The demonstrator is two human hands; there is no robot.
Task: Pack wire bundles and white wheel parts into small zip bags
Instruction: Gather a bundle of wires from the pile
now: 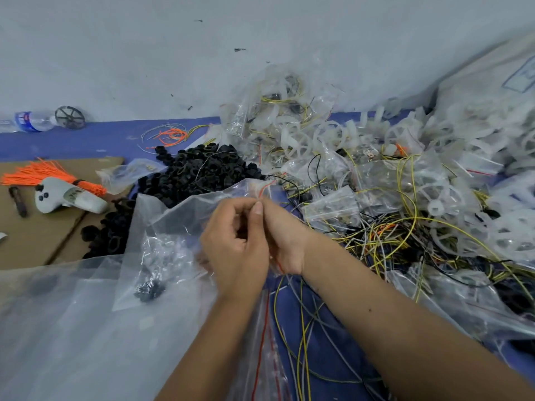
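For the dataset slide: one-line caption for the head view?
Left hand and right hand pinch a small clear zip bag above tangled yellow and grey wires beside a black ring pile.

Orange ties (43, 173) — black rings (199, 169), blue mat (86, 140).

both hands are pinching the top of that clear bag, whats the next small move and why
Probably run the pinch along the bag's top edge to seal it. Both the left hand and right hand grip the small zip bag at its red-lined mouth, with an orange wire lying near that edge, so tuck the wire in first.
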